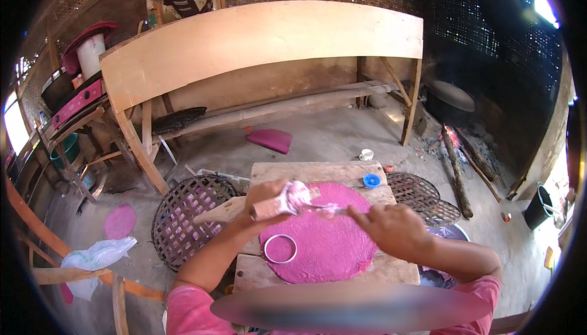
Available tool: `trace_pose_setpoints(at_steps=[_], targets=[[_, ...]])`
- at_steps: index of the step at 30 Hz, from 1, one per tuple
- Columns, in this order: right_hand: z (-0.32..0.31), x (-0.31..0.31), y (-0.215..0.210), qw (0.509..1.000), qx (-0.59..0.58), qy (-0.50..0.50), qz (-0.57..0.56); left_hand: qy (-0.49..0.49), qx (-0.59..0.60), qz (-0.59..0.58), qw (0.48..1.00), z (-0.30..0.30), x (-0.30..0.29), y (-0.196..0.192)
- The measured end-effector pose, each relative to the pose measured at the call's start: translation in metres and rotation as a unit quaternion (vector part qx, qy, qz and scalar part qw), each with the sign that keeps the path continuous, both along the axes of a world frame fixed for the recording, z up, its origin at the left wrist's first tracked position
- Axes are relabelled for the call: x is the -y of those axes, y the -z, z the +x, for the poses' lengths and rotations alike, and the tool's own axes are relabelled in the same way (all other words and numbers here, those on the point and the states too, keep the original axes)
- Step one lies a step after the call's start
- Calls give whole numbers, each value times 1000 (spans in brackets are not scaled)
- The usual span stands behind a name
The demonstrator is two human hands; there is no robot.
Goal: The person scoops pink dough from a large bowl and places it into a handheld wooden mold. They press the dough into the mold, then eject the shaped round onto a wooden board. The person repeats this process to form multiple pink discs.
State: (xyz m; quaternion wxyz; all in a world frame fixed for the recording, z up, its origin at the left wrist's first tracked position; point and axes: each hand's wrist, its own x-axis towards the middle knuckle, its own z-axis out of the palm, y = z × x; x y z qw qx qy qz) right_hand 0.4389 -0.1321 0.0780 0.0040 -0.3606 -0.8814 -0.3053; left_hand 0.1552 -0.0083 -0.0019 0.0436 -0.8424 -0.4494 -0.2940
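Wooden board point(367, 176) near centre carries a flat pink dough sheet point(330, 243) with a metal ring cutter point(280, 249) on its left. Left hand point(269, 199) grips a wooden rolling pin point(244, 208); right hand point(391, 228) pinches a thin scraper point(327, 210), touching the pin's dough-caked end.

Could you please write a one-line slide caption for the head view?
Left hand holds a wooden rolling pin over pink dough while right hand scrapes it.
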Motion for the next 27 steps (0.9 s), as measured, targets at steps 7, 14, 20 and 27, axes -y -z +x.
trace_pose_setpoints(at_steps=[7, 14, 20, 27], targets=[[4, -8, -48, 998, -26, -26, 52, -32, 0, 62, 998, -13, -3, -15], [-22, -22, -42, 998, -19, 25, 61, 125, 121, 94, 980, 10, 34, -50], [-6, -9, -51, 984, -138, 9, 110, -4, 135, 155, 979, 5, 20, -60], [7, -2, -57, 993, -76, -10, 88, -38, 90, 176, 979, -6, 4, -55]])
